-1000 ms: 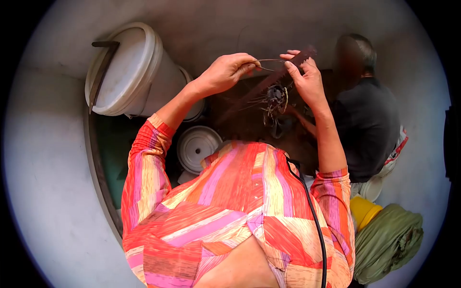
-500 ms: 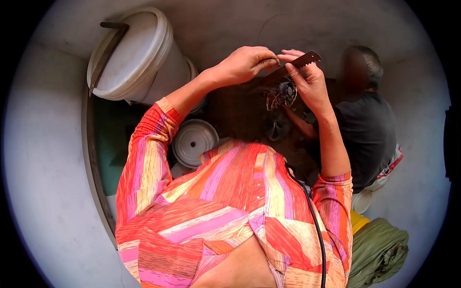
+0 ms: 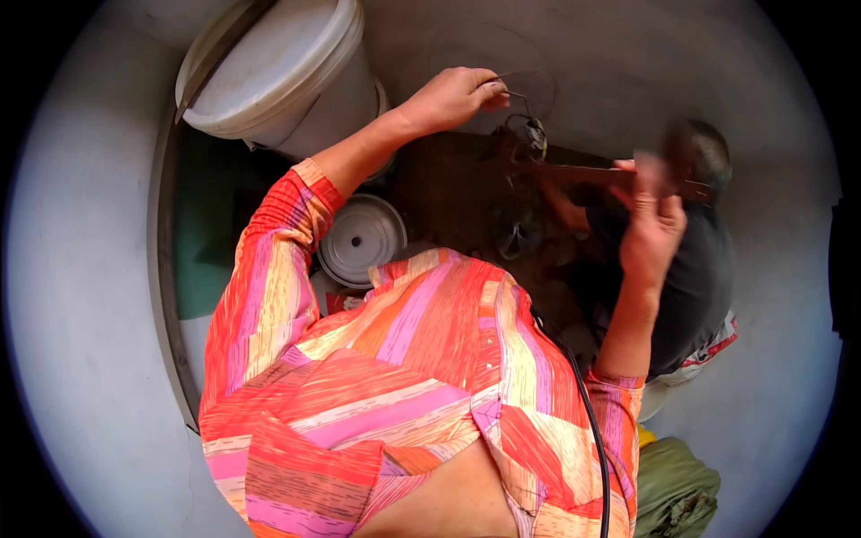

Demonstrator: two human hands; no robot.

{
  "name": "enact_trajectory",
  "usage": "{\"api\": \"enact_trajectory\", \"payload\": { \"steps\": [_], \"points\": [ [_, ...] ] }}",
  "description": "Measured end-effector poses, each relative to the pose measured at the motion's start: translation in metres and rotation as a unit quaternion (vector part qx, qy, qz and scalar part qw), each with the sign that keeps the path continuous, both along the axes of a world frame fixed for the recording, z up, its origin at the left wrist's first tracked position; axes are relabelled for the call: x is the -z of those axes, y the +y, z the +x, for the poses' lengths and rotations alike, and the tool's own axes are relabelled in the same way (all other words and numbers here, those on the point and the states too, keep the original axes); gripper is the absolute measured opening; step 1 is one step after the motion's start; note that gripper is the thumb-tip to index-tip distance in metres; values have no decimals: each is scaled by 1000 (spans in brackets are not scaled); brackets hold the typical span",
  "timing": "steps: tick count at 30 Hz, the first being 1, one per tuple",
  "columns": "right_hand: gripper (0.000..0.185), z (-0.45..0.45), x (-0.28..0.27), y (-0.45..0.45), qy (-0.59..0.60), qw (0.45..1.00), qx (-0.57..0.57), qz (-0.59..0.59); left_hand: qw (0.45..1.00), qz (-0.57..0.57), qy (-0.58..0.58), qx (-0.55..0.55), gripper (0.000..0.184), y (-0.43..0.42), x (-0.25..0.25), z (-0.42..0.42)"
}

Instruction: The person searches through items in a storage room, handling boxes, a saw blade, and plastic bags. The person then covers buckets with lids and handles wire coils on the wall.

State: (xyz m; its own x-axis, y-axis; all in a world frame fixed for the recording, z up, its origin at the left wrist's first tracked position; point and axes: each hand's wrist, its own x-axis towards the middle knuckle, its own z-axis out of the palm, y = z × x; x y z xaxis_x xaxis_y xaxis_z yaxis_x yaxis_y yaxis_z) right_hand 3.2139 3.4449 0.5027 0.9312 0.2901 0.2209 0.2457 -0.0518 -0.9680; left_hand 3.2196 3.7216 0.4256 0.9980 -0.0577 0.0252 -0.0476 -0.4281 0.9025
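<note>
My left hand (image 3: 462, 97) is closed on a thin dark wire (image 3: 518, 95), which curves out to the right of the fingers. In my right hand (image 3: 650, 229), partly blurred, is a long brown saw blade (image 3: 583, 174) that points left. The two hands are well apart. Between them, below the wire, hangs or stands a dark bundle (image 3: 531, 136) with loose strands; what bears it is hard to make out.
A co-worker in a dark shirt (image 3: 700, 278) sits at the right. A large white lidded bucket (image 3: 278, 67), with a curved blade (image 3: 220, 58) on it, stands upper left. Below are a round pale lid (image 3: 361, 240) and, lower right, green cloth (image 3: 673, 489).
My hands have moved apart. The right hand has gone right and down with the saw blade, while the left has risen slightly with the wire. The view has shifted.
</note>
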Motion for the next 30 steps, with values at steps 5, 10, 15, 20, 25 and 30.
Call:
{"api": "enact_trajectory", "payload": {
  "steps": [5, 10, 15, 20, 25, 30],
  "points": [
    [22, 22, -46, -46, -48, 988, 51, 140, 995, 92, 42, -22, 30, 11, 14, -2],
    [25, 42, -97, -131, -81, 972, 31, 218, 994, 89, 50, -51, 29, 34, 62, -6],
    [24, 63, -114, -173, -78, 977, -48, 190, 995, 94, 18, -9, 28, 45, 64, -29],
    [22, 78, -90, -133, -100, 993, 58, 15, 988, 42, 150, 8, 30, 31, 20, -39],
    [21, 84, -91, -64, -117, 990, 0, -83, 988, -21, 149, 31, 26, 45, -46, -91],
    [18, 164, -82, 31, -132, 976, -145, -100, 978, -11, 140, -153, 24, 88, -155, -149]
  ]
}}
